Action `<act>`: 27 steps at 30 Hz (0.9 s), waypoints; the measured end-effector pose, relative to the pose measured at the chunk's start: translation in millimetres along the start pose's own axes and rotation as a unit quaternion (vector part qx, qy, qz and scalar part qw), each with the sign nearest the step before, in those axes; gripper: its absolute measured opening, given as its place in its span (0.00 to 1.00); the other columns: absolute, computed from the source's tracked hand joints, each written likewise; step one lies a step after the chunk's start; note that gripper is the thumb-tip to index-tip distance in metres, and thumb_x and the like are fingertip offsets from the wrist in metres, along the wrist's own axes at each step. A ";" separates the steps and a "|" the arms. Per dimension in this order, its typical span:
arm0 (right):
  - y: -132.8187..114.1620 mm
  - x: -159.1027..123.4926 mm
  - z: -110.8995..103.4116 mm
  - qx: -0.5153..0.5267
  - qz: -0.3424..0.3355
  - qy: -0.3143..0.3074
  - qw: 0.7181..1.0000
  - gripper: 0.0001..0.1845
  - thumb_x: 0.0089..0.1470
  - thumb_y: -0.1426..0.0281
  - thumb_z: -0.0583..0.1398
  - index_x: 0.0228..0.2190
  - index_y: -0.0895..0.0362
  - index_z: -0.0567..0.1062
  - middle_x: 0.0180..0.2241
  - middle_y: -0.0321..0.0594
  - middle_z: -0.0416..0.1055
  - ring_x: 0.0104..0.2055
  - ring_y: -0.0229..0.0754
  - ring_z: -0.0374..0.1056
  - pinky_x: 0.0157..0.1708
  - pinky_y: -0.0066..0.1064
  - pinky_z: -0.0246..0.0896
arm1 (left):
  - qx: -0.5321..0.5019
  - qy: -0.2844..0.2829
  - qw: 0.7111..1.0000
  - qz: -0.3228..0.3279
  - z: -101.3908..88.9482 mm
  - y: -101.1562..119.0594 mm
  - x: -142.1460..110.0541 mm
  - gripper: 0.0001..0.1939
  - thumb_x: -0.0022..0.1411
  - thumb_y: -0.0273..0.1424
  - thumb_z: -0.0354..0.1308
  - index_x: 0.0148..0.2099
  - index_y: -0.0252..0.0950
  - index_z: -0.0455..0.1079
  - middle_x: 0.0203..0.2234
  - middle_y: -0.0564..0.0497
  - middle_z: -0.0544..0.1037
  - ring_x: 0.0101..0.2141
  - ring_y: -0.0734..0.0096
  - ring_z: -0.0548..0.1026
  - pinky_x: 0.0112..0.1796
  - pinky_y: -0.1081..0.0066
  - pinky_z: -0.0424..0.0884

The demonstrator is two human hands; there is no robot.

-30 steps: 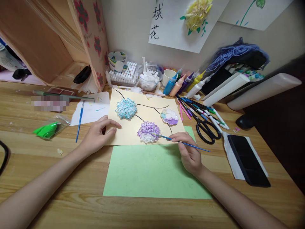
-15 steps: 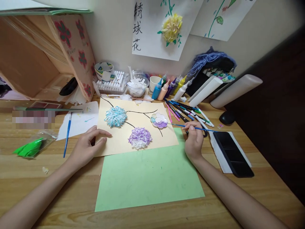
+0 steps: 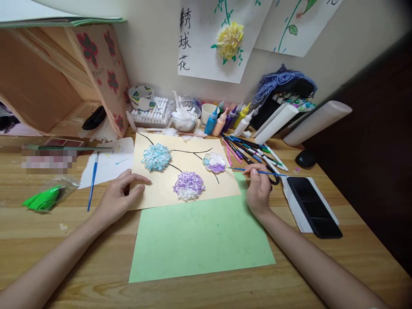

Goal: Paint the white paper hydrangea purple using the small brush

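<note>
Between the fingers of my right hand point(image 3: 258, 189) is a thin blue paintbrush point(image 3: 264, 172), its tip at the purple paint on the edge of a flower-shaped palette point(image 3: 213, 162). The palette rests on a cream sheet point(image 3: 154, 189) with dark drawn stems. A blue-and-white paper flower point(image 3: 157, 157) sits on the sheet's left part. Lower in the middle is a purple paper flower point(image 3: 189, 186) whose bottom edge is white. My left hand point(image 3: 120, 195) lies on the sheet's left edge, thumb and index finger apart, holding nothing. Under the cream sheet is a green sheet point(image 3: 202, 240).
Paint bottles point(image 3: 211, 121), a bowl of white scraps point(image 3: 184, 118) and markers point(image 3: 151, 112) line the wall. Loose pens point(image 3: 254, 150) and scissors point(image 3: 275, 178) lie right of the sheet, near a black case point(image 3: 313, 208). Another paintbrush point(image 3: 93, 182) lies at left.
My right hand and its brush have shifted slightly left, with the tip still beside the palette's purple paint. The left hand stays in place on the sheet.
</note>
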State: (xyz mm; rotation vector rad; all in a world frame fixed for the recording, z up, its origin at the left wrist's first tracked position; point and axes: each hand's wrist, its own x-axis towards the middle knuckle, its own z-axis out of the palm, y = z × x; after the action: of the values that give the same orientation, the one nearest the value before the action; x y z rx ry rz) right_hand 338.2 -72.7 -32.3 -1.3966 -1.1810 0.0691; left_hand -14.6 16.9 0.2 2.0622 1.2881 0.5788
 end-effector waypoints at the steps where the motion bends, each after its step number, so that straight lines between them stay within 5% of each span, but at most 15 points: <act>1: -0.8 0.0 0.0 0.003 -0.008 0.004 1.000 0.13 0.63 0.66 0.50 0.29 0.55 0.69 0.29 0.36 0.65 0.32 0.39 0.63 0.33 0.33 0.57 | -0.001 0.001 1.000 0.000 0.1 0.2 0.0 0.12 0.62 0.35 0.52 0.41 0.39 0.76 0.27 0.55 0.62 0.24 0.71 0.60 0.28 0.68 0.57; 7: -17.4 -14.6 2.0 0.073 -0.081 0.020 0.994 0.11 0.62 0.66 0.51 0.28 0.53 0.68 0.27 0.37 0.65 0.33 0.42 0.65 0.33 0.36 0.59 | -0.004 0.002 1.000 -0.002 -0.2 3.8 0.7 0.12 0.60 0.35 0.53 0.40 0.38 0.76 0.25 0.55 0.61 0.24 0.71 0.61 0.28 0.68 0.57; 14: -40.0 -40.1 0.4 0.109 -0.216 -0.194 0.951 0.09 0.61 0.72 0.50 0.37 0.53 0.70 0.30 0.39 0.72 0.31 0.41 0.67 0.31 0.36 0.61 | -0.008 0.006 1.000 0.001 0.2 6.7 0.5 0.12 0.60 0.33 0.52 0.39 0.38 0.77 0.26 0.55 0.63 0.25 0.71 0.61 0.29 0.68 0.58; 27: -45.1 -37.3 1.3 0.075 -0.224 -0.232 0.943 0.09 0.61 0.74 0.49 0.38 0.54 0.68 0.32 0.40 0.73 0.34 0.41 0.69 0.34 0.35 0.62 | -0.006 0.004 1.000 0.004 0.4 7.1 1.3 0.12 0.59 0.33 0.52 0.39 0.38 0.77 0.25 0.55 0.62 0.25 0.70 0.62 0.29 0.68 0.58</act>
State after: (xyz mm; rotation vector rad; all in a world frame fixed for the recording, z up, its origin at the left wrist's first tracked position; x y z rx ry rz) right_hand 293.4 -108.3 -19.8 -0.9720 -1.8252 0.1701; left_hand -9.4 15.7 4.9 2.0574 1.2786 0.5984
